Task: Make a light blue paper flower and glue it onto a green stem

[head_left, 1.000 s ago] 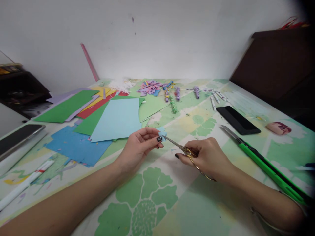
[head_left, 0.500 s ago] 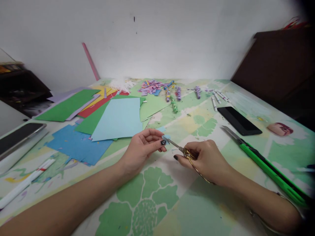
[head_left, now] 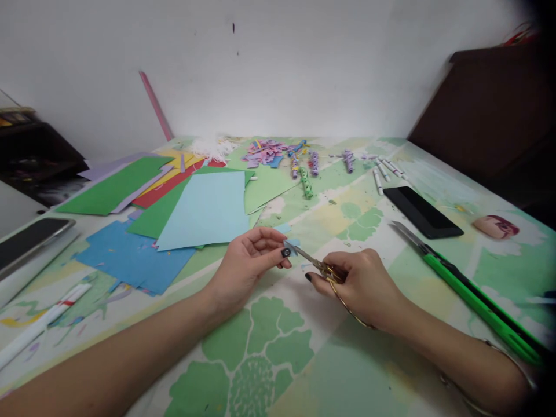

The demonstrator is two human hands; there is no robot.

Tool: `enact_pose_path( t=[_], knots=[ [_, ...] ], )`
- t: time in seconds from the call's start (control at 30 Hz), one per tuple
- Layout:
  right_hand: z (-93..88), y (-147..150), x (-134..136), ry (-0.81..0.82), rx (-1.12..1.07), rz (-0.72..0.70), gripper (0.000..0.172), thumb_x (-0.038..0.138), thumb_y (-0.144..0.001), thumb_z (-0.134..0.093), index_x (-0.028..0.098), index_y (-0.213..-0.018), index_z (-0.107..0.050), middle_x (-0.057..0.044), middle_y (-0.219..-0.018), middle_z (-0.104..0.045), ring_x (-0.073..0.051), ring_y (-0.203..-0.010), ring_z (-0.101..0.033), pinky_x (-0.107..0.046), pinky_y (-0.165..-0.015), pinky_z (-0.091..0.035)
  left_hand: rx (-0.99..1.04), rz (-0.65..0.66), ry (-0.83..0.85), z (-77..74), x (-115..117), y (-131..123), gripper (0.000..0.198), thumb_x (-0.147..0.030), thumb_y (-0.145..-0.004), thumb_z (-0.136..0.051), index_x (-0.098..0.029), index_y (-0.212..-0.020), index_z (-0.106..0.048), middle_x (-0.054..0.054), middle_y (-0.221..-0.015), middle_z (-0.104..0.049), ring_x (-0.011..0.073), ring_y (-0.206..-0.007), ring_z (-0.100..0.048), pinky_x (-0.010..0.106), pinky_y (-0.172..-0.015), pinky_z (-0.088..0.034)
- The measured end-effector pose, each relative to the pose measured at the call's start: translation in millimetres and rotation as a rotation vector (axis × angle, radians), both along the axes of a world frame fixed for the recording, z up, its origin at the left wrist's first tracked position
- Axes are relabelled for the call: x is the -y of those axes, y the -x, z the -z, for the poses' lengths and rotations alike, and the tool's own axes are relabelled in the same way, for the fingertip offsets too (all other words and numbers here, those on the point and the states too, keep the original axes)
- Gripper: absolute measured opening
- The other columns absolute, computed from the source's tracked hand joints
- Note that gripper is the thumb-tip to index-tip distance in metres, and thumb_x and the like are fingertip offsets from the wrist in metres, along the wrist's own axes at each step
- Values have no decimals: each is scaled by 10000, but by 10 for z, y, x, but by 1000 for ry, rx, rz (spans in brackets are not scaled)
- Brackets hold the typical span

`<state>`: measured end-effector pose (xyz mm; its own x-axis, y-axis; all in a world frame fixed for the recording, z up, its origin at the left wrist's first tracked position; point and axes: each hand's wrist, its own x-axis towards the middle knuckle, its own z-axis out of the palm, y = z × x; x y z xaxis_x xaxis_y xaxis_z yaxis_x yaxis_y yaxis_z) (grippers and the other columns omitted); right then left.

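Note:
Between thumb and fingers, my left hand (head_left: pixel 256 258) pinches a small light-blue piece of paper (head_left: pixel 291 246). My right hand (head_left: pixel 362 284) is wrapped round a pair of gold-handled scissors (head_left: pixel 324 267), whose blades point left and meet the paper at my left fingertips. How far the blades are parted is too small to tell. Just behind my left hand lies a light-blue paper sheet (head_left: pixel 208 211) on top of a green sheet (head_left: pixel 152 214). Another small light-blue scrap lies on the tablecloth beyond my fingers.
Blue paper (head_left: pixel 134 255) and a white marker (head_left: pixel 47 318) lie left. At the back are a pile of paper strips (head_left: pixel 264 153), rolled paper pieces (head_left: pixel 306 182) and several white sticks (head_left: pixel 386 169). A green box cutter (head_left: pixel 473 298) and a black phone (head_left: pixel 423 211) lie right.
My hands hold nearly the same pose, with the blades still at the small paper. The whole view has shifted slightly.

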<state>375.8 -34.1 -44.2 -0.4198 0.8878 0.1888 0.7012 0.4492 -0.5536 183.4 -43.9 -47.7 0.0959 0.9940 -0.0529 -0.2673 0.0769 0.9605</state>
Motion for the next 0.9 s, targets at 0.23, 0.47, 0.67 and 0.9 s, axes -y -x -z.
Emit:
enact_pose_path(
  t=[0.23, 0.47, 0.67, 0.9],
  knots=[
    [-6, -2, -5, -33, 4, -2, 323, 312, -710, -588, 169, -461, -440, 63, -401, -337, -59, -414, -268, -198, -431, -235, -57, -43, -22, 2, 0, 4, 186, -161, -680, -699, -155, -844, -611, 8, -713, -639, 98, -594, -589, 230, -635, -474],
    [-9, -10, -7, -22, 22, -1, 325, 308, -703, -592, 170, -459, -429, 65, -399, -323, -61, -419, -260, -202, -434, -230, -125, -113, -57, 26, -19, 23, 187, -154, -669, -700, -167, -841, -627, 3, -734, -636, 100, -694, -582, 201, -669, -453],
    [-20, -11, -7, -3, 36, -6, 328, 307, -701, -593, 171, -460, -418, 66, -404, -314, -63, -425, -247, -207, -442, -231, -148, -125, -87, 40, -21, 34, 180, -145, -680, -686, -172, -848, -627, -1, -749, -629, 95, -723, -580, 198, -704, -439],
    [-24, -11, -23, 10, 58, -11, 332, 311, -697, -596, 171, -462, -409, 69, -405, -304, -64, -429, -237, -207, -439, -223, -164, -126, -114, 43, -27, 43, 177, -135, -689, -671, -174, -854, -620, -8, -743, -617, 90, -711, -572, 194, -693, -436]
  ],
)
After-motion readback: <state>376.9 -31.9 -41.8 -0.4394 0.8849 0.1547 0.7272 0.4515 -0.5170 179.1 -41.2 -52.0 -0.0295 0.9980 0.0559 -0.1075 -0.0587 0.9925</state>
